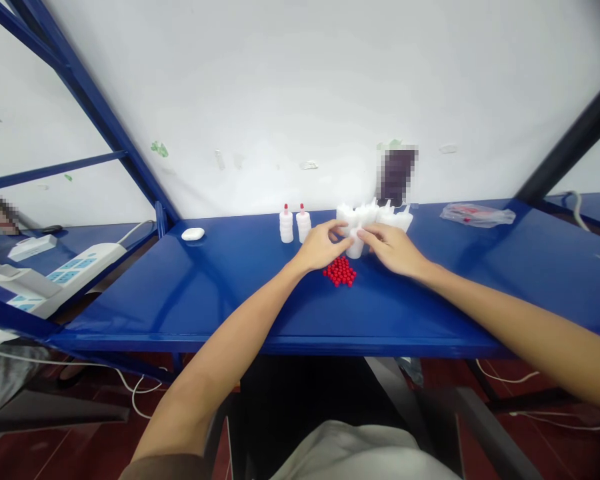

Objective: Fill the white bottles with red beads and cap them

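Pale, creased cloth [357, 455] lies nearest. Two ribbed white squeeze bottles [287, 225] stand red-tipped; the left hand [326, 245], thumb and fingers apart, touches an upright, smooth, translucent-white bottle [355, 247] behind small glossy red caps [340, 271]. The right hand [393, 248] touches it too, its clamping unclear, before clustered white bottles [403, 219].

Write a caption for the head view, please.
Left hand and right hand at a white bottle behind red caps.

Head-worn view, forward and down
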Available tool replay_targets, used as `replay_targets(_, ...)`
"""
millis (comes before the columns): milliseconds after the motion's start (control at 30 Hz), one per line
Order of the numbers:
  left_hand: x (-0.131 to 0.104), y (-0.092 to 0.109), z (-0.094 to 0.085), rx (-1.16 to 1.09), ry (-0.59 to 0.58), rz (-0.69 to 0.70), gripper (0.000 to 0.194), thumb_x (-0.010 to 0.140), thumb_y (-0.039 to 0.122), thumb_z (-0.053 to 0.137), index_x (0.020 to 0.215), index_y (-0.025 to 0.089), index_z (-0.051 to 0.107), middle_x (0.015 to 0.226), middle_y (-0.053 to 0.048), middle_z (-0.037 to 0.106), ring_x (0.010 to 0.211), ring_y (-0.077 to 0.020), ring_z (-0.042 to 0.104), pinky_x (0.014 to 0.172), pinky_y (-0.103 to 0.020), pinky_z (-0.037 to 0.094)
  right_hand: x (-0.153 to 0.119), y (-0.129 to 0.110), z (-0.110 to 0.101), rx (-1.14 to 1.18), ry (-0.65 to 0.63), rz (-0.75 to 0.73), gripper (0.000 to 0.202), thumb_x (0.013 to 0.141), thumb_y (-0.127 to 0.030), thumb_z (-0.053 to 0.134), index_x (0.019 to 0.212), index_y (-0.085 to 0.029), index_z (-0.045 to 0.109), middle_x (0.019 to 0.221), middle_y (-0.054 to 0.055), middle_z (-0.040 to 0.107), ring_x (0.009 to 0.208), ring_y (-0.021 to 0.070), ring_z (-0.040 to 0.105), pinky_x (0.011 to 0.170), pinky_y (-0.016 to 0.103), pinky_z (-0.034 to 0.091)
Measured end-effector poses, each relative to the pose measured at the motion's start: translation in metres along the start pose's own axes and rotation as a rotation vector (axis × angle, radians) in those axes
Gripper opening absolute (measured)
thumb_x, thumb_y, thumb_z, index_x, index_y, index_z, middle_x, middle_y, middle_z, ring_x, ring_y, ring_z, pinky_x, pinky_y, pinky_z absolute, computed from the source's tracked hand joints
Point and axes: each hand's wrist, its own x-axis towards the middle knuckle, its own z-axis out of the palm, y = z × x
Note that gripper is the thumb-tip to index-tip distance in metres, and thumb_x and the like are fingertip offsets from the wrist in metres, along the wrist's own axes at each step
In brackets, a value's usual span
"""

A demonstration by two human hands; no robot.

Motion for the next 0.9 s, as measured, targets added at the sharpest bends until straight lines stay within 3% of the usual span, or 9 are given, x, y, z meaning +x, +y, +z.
replay_targets(100, -0.003, -0.003, -0.012, 0.047, 0.016, 0.0, 0.026, 0.086, 0.026, 0.06, 0.107, 0.015, 0.071, 0.088, -0.004, 0.072, 0.069, -0.0128, 0.061, 0.074, -0.031, 0.052, 0.0, 0.003, -0.002, 0.036, 0.023, 0.03, 0.041, 0.096, -0.051, 0.045, 0.1, -0.019, 0.071, 0.075, 0.004, 0.069, 0.068, 0.0215, 0.061, 0.066, 0.033, 0.043)
replay_targets(267, -0.01, -0.01, -0.026, 0.151, -0.164, 0.018, 0.02, 0.083, 0.02, 0.057, 0.093, 0.016, 0.073, 0.07, -0.001, 0.069, 0.062, -0.0133, 0.06, 0.066, -0.028, 0.05, -0.001, 0.002, -0.002, 0.093, -0.038, 0.135, 0.051, 0.089, -0.059, 0.056, 0.118, -0.018, 0.066, 0.055, -0.003, 0.056, 0.053, 0.0187, 0.052, 0.057, 0.032, 0.037)
replay_targets(367, -0.011, -0.01, -0.028, 0.199, -0.191, 0.099, 0.021, 0.083, 0.017, 0.056, 0.093, 0.015, 0.074, 0.076, -0.003, 0.071, 0.068, -0.0144, 0.063, 0.072, -0.03, 0.052, 0.001, 0.0, 0.001, 0.077, -0.04, 0.102, 0.047, 0.088, -0.058, 0.058, 0.114, -0.02, 0.068, 0.06, -0.002, 0.056, 0.059, 0.0194, 0.053, 0.061, 0.033, 0.04)
replay_targets(467, -0.011, -0.008, -0.029, 0.186, -0.239, 0.183, 0.025, 0.084, 0.013, 0.054, 0.098, 0.015, 0.074, 0.089, -0.005, 0.075, 0.078, -0.0158, 0.067, 0.079, -0.032, 0.055, 0.007, 0.0, 0.006, 0.117, 0.035, 0.028, 0.032, 0.087, -0.05, 0.059, 0.09, -0.021, 0.07, 0.088, 0.006, 0.065, 0.086, 0.0244, 0.06, 0.082, 0.039, 0.046)
replay_targets(567, -0.011, -0.005, -0.031, 0.166, -0.333, 0.235, 0.031, 0.083, 0.006, 0.052, 0.102, 0.017, 0.075, 0.101, -0.007, 0.075, 0.091, -0.0174, 0.068, 0.086, -0.035, 0.055, 0.012, 0.002, 0.012, 0.341, -0.003, 0.085, 0.024, 0.082, -0.042, 0.061, 0.089, -0.02, 0.067, 0.108, 0.009, 0.067, 0.106, 0.0276, 0.06, 0.097, 0.042, 0.044)
replay_targets(733, -0.012, -0.004, -0.033, 0.137, -0.426, 0.262, 0.045, 0.083, 0.0, 0.048, 0.112, 0.022, 0.074, 0.113, -0.007, 0.072, 0.102, -0.0188, 0.067, 0.094, -0.038, 0.054, 0.011, 0.003, 0.019, 0.758, -0.132, 0.218, 0.026, 0.079, -0.034, 0.058, 0.102, -0.022, 0.057, 0.091, 0.005, 0.072, 0.09, 0.0248, 0.067, 0.088, 0.042, 0.05)
replay_targets(900, -0.01, -0.006, -0.035, 0.181, -0.491, 0.288, 0.036, 0.088, 0.007, 0.055, 0.115, 0.022, 0.073, 0.118, -0.007, 0.072, 0.107, -0.0204, 0.066, 0.097, -0.039, 0.052, 0.01, 0.008, 0.021, 0.776, -0.081, 0.186, 0.025, 0.079, -0.028, 0.056, 0.103, -0.022, 0.059, 0.078, 0.001, 0.066, 0.08, 0.0213, 0.064, 0.074, 0.034, 0.048)
